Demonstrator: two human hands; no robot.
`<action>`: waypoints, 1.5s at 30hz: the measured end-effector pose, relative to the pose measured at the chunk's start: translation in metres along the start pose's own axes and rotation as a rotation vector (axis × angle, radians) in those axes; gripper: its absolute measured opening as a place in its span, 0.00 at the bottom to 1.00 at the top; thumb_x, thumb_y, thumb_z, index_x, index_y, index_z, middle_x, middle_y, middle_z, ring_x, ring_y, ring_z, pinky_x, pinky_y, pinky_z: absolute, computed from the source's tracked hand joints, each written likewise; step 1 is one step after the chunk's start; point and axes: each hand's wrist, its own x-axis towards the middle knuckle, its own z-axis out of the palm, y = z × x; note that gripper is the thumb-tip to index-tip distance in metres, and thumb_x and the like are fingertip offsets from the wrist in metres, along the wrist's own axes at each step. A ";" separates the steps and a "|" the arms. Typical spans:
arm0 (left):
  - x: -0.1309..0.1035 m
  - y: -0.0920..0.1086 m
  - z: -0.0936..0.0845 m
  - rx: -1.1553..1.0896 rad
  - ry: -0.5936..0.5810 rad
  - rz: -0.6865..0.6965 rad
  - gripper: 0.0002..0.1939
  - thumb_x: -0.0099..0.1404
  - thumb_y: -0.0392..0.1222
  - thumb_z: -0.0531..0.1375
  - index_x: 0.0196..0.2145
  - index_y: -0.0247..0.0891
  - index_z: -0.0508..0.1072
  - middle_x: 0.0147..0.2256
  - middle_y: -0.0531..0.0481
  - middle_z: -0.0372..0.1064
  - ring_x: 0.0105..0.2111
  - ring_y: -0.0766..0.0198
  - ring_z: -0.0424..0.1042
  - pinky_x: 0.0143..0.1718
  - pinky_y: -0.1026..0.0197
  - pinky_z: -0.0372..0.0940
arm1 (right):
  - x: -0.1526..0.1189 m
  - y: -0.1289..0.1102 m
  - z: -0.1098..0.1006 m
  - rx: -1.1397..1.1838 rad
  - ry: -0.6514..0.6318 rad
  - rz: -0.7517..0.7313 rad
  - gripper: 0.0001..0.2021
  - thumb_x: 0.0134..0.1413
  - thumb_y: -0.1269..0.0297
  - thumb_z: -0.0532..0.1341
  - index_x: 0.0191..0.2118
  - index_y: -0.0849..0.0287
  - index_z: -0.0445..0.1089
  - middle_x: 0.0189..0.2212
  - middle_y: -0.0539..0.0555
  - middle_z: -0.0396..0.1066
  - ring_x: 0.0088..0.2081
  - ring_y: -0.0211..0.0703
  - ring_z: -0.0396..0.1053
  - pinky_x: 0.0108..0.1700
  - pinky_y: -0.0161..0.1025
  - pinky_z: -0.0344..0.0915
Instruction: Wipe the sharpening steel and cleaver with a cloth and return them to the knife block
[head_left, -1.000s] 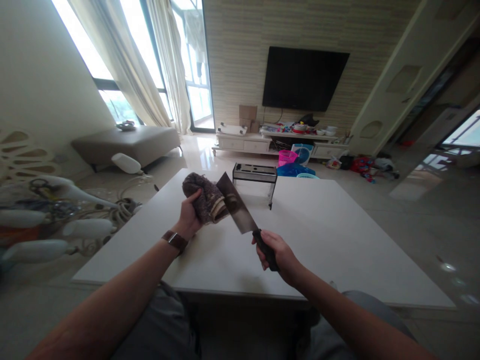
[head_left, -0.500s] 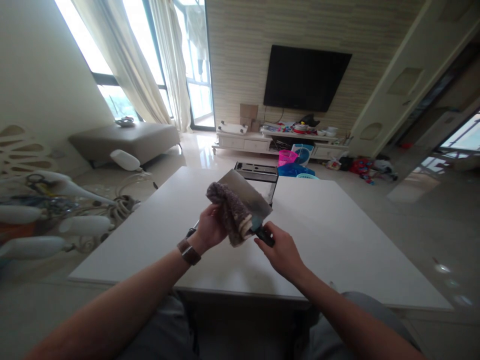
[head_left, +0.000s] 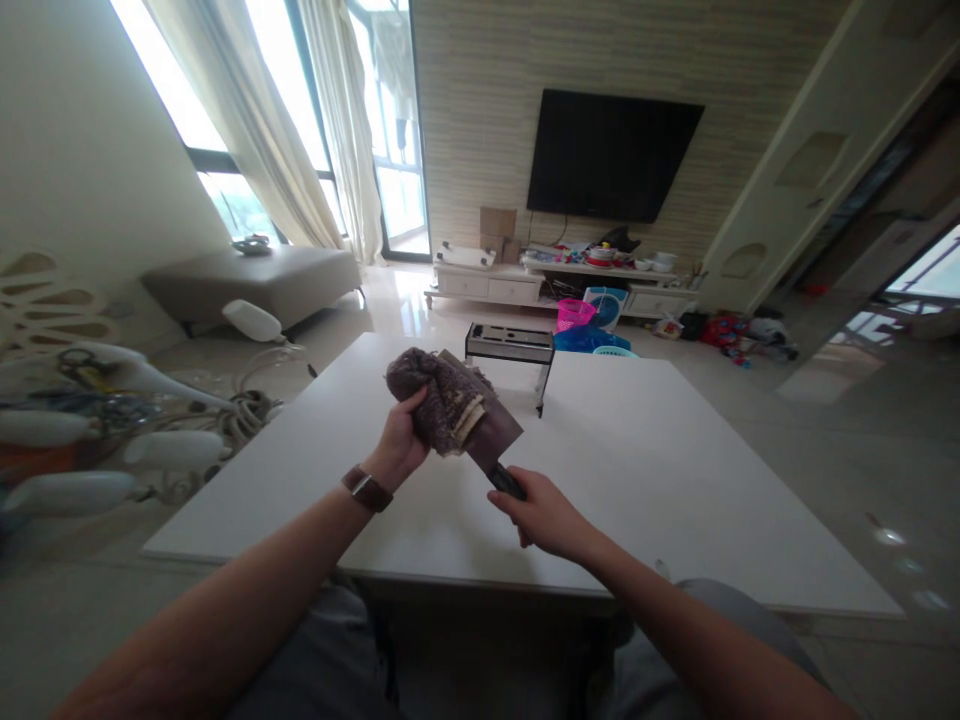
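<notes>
My left hand [head_left: 405,437] is closed on a bunched brown-purple cloth [head_left: 442,405], which lies against the blade of a cleaver [head_left: 501,430]. The cloth covers much of the blade; a lower corner and a bit of the upper edge show. My right hand [head_left: 541,508] grips the cleaver's black handle. Both things are held up over the white table [head_left: 675,480]. Behind them on the table stands a knife rack [head_left: 511,340] with a slotted dark top and see-through sides.
Lamp arms with white shades and tangled cables [head_left: 180,450] crowd the left side. A grey bench [head_left: 262,285] stands by the window. Beyond the table are a pink basket [head_left: 574,314], a blue bag [head_left: 592,340] and a white TV cabinet [head_left: 487,285].
The cloth has moved left and up and spread over more of the blade. The cleaver and my right hand have shifted slightly left and down, uncovering more of the rack.
</notes>
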 end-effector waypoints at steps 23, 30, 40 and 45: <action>0.019 0.025 -0.029 0.330 -0.039 0.041 0.14 0.53 0.31 0.69 0.39 0.28 0.77 0.34 0.38 0.80 0.33 0.51 0.81 0.43 0.52 0.77 | -0.010 -0.007 0.000 -0.178 0.024 -0.051 0.12 0.60 0.60 0.60 0.28 0.56 0.59 0.19 0.45 0.61 0.19 0.33 0.58 0.23 0.33 0.49; 0.020 0.034 -0.034 0.494 -0.014 0.098 0.23 0.46 0.35 0.75 0.42 0.30 0.78 0.34 0.39 0.80 0.31 0.51 0.80 0.39 0.53 0.77 | -0.010 -0.001 0.004 -0.089 -0.030 0.001 0.11 0.61 0.57 0.60 0.31 0.55 0.60 0.20 0.44 0.62 0.16 0.33 0.58 0.20 0.32 0.51; 0.014 0.025 -0.024 0.167 -0.027 -0.083 0.13 0.61 0.35 0.65 0.44 0.28 0.77 0.41 0.35 0.80 0.42 0.49 0.80 0.49 0.48 0.75 | -0.007 -0.006 0.004 -0.134 0.046 -0.034 0.11 0.61 0.58 0.60 0.29 0.56 0.62 0.20 0.46 0.63 0.20 0.34 0.58 0.23 0.33 0.50; 0.012 0.020 -0.015 0.043 -0.090 -0.062 0.16 0.67 0.41 0.62 0.50 0.30 0.76 0.47 0.37 0.78 0.49 0.48 0.77 0.55 0.47 0.71 | -0.005 -0.001 0.011 -0.079 0.100 -0.037 0.11 0.62 0.57 0.59 0.31 0.56 0.62 0.21 0.46 0.64 0.19 0.35 0.59 0.22 0.33 0.53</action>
